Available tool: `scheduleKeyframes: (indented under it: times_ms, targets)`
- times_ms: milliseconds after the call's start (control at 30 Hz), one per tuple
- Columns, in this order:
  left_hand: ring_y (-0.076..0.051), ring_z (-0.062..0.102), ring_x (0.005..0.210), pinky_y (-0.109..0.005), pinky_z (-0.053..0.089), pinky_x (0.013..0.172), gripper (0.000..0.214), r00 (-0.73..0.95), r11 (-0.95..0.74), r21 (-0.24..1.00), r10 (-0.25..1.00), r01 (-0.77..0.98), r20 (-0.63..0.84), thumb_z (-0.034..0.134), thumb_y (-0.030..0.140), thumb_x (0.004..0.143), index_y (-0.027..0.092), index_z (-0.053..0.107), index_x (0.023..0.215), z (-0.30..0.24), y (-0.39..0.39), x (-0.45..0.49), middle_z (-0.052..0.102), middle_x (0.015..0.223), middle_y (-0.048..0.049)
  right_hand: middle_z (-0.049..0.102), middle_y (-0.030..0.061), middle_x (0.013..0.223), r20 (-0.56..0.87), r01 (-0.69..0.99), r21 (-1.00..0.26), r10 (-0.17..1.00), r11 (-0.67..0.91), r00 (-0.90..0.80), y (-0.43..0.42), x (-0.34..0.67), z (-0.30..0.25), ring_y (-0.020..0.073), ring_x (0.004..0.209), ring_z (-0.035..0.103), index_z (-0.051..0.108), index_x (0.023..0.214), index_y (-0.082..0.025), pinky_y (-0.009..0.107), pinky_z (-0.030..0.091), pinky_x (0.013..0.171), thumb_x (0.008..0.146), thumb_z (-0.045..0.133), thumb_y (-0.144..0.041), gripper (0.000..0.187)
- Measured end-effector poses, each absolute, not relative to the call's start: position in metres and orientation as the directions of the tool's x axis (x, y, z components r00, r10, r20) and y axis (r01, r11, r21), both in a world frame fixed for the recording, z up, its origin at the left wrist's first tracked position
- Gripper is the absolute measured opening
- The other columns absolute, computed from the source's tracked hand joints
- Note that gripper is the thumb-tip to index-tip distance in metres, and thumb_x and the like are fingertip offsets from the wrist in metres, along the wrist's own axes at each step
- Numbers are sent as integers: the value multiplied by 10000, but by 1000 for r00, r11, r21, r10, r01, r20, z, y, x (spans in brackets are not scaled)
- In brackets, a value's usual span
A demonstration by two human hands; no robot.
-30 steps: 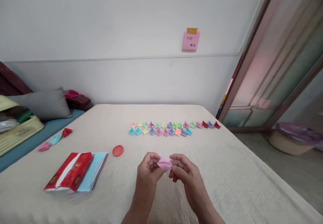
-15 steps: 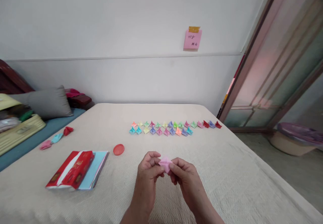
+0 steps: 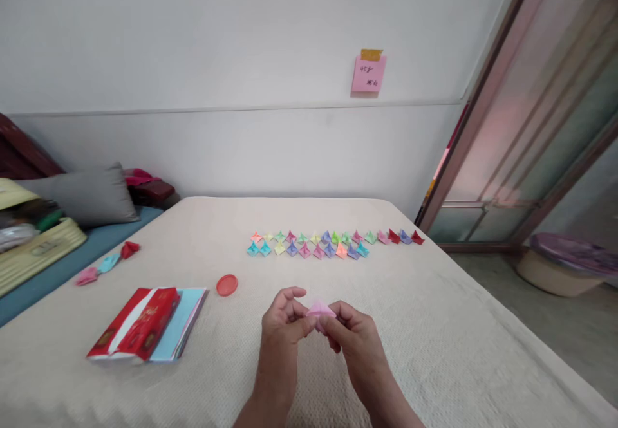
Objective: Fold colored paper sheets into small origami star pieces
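A small folded pink paper piece is pinched between my hands, above the beige quilted bedspread. My left hand holds its left side with the thumb, its fingers curled and lifted. My right hand grips the right side, and my fingers cover part of the paper. Just beyond my hands lie two rows of small folded paper pieces in many colours. A round red lid lies nearest my left hand.
At left, a red packet lies on a stack of blue paper. Three folded pieces sit near the bedspread's left edge. Beyond are a grey pillow and a yellow basket. A glass door stands at right.
The pink piece has shifted slightly right and sits deeper in my right hand's fingers. My left hand's fingers have opened a little, and my hands are closer together.
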State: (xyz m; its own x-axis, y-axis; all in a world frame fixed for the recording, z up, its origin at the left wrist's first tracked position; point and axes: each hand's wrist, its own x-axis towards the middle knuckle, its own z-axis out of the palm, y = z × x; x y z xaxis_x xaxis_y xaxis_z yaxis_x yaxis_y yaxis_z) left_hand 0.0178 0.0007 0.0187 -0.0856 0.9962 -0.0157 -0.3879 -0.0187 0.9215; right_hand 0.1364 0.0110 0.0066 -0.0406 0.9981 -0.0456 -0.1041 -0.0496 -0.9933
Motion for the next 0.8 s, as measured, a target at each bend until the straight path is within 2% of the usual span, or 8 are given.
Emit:
scheduleKeyframes:
  times_ms: [267,533,633,800]
  targets:
    - [-101,424,533,-234,320,572,303,-95,13,890,993,-456,-63,595,126,742,192,523,1030,19,3,15,515,548,69,478,-57,437,-63,-173,-982,993,-81,-105,10,138,11,83,431,371,578,558,-159,224,270,451,716,634,-283,209]
    - [-106,414,530,-233,339,567,295,-159,-31,914,987,-404,-37,608,138,736,193,515,1010,21,1,17,466,522,86,500,-41,452,-33,4,-999,989,-32,-143,7,135,13,98,439,441,591,555,-154,224,320,446,748,609,-283,233]
    - [-102,396,527,-230,349,561,309,-166,-40,894,985,-446,-39,598,133,750,206,497,1033,21,0,18,440,519,96,522,-34,491,-12,-61,-998,988,-22,-154,6,132,11,90,430,446,599,580,-149,218,323,432,768,598,-308,246]
    - [-87,383,514,-213,332,536,330,-158,-21,866,985,-500,-68,611,127,749,207,485,1043,22,0,18,448,527,98,514,-42,479,-28,-141,-989,990,-47,-136,5,129,7,67,389,400,597,584,-142,204,262,391,752,624,-315,243]
